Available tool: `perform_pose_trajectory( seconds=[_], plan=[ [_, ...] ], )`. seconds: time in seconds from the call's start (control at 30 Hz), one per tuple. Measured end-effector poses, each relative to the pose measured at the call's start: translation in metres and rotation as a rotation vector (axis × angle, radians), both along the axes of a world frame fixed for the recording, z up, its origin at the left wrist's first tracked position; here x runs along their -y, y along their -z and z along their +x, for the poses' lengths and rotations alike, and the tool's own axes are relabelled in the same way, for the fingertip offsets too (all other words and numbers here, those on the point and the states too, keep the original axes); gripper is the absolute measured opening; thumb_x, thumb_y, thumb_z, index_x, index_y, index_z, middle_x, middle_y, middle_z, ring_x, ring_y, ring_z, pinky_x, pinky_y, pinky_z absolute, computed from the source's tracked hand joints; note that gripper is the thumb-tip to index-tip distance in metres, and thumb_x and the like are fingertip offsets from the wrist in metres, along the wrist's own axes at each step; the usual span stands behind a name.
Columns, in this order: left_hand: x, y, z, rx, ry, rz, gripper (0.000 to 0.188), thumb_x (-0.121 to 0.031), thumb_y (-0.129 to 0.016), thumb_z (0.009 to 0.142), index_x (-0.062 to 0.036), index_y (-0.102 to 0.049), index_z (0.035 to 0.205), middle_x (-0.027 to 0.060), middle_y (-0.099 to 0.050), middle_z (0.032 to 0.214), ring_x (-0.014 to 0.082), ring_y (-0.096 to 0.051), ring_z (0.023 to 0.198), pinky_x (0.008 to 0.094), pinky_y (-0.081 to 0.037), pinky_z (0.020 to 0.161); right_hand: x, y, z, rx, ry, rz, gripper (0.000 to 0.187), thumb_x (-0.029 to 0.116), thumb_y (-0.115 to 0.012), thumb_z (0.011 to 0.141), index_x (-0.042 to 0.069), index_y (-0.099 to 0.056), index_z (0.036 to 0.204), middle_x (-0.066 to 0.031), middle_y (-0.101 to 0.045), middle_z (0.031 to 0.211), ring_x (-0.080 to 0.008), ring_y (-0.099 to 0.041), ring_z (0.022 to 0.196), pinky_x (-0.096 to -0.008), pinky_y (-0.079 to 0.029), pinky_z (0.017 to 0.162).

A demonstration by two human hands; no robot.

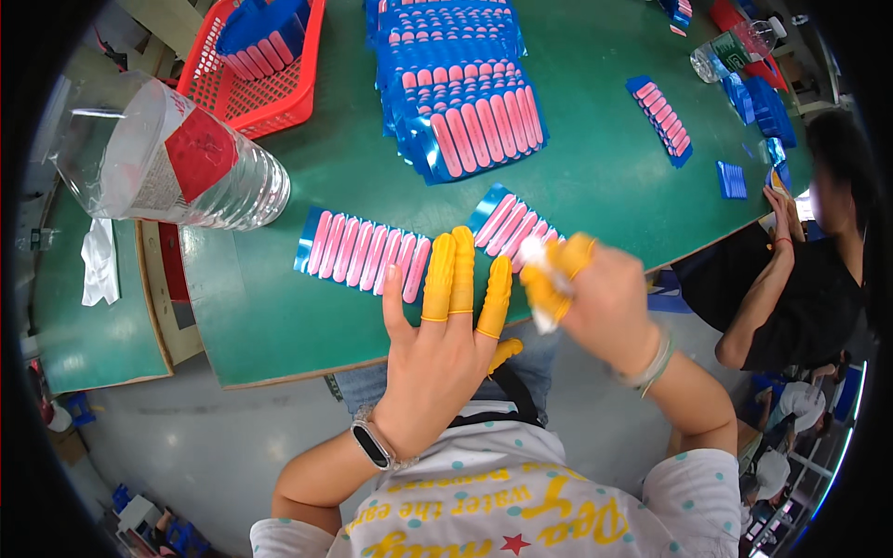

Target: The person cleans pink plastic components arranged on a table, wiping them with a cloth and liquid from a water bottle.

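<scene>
My left hand (430,349) lies with its fingers stretched out, yellow rubber finger cots on several of them. Its fingertips rest at the right end of a blue sheet with a row of pink rounded strips (358,253). Closed and smeared by motion, my right hand (600,302) grips a crumpled white wipe (538,256), also with yellow finger cots on. The wipe is over the right end of a second blue sheet with pink strips (507,226), partly covering it. Whether it touches that sheet I cannot tell.
Overlapping blue-and-pink sheets (465,102) lie at the table's far middle. At left stand a large clear plastic bottle (251,181) and a red basket (307,84) holding more sheets. Another sheet (660,121) and a small bottle (735,51) are at right, near a seated co-worker (791,288).
</scene>
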State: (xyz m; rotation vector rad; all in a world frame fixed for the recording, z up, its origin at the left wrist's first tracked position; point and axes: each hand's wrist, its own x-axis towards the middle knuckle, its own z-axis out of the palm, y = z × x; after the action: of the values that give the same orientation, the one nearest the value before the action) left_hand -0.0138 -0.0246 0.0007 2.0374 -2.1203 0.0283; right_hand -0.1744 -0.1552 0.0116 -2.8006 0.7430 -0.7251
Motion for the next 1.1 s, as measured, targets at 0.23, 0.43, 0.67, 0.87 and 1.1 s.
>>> perform_pose_trajectory(
  seconds=[0.23,0.43,0.67,0.87,1.1],
  plan=[
    [-0.003,0.004,0.0,-0.018,-0.01,-0.015,0.083,-0.053,-0.073,0.074,-0.0097,-0.052,0.142,0.0241,-0.042,0.15,0.0355,-0.034,0.143,0.0719,-0.011,0.111,-0.006,-0.009,-0.005,-0.069,0.084,-0.055,0.024,0.02,-0.082,0.075,0.009,-0.061,0.081,-0.0085,-0.061,0.076,-0.027,-0.062,0.061,-0.0388,-0.049,0.052],
    [0.001,0.001,-0.002,-0.022,-0.018,-0.03,0.082,-0.052,-0.074,0.073,-0.0085,-0.055,0.139,0.0258,-0.042,0.149,0.0357,-0.035,0.143,0.0718,-0.011,0.111,0.001,-0.01,-0.015,-0.153,0.138,-0.117,0.027,0.025,-0.081,0.077,0.007,-0.064,0.087,-0.0091,-0.06,0.075,-0.027,-0.06,0.058,-0.0383,-0.047,0.05],
    [-0.001,-0.006,0.002,-0.077,0.027,-0.069,0.081,-0.058,-0.072,0.073,-0.0152,-0.056,0.14,0.0266,-0.042,0.148,0.0376,-0.035,0.142,0.0709,-0.011,0.111,0.008,-0.009,-0.035,-0.148,0.285,-0.145,0.027,0.023,-0.08,0.078,0.004,-0.065,0.087,-0.0103,-0.059,0.073,-0.0269,-0.06,0.057,-0.0353,-0.047,0.049],
    [-0.025,-0.022,0.019,-0.13,-0.092,-0.012,0.077,-0.066,-0.063,0.079,-0.0198,-0.056,0.141,0.0237,-0.039,0.152,0.0393,-0.03,0.143,0.0664,-0.009,0.114,-0.005,-0.03,-0.016,0.159,0.246,0.012,0.022,0.012,-0.081,0.078,0.002,-0.064,0.088,-0.011,-0.063,0.074,-0.0252,-0.058,0.054,-0.0322,-0.047,0.049],
    [-0.044,-0.03,0.061,0.092,-0.39,-0.121,0.065,-0.065,-0.054,0.089,-0.02,-0.062,0.135,0.0222,-0.041,0.149,0.0418,-0.033,0.139,0.0566,-0.008,0.115,-0.005,-0.029,-0.014,0.239,0.255,0.204,0.024,0.013,-0.082,0.079,0.001,-0.064,0.088,-0.0102,-0.062,0.072,-0.0226,-0.059,0.055,-0.0309,-0.047,0.05]
  ],
)
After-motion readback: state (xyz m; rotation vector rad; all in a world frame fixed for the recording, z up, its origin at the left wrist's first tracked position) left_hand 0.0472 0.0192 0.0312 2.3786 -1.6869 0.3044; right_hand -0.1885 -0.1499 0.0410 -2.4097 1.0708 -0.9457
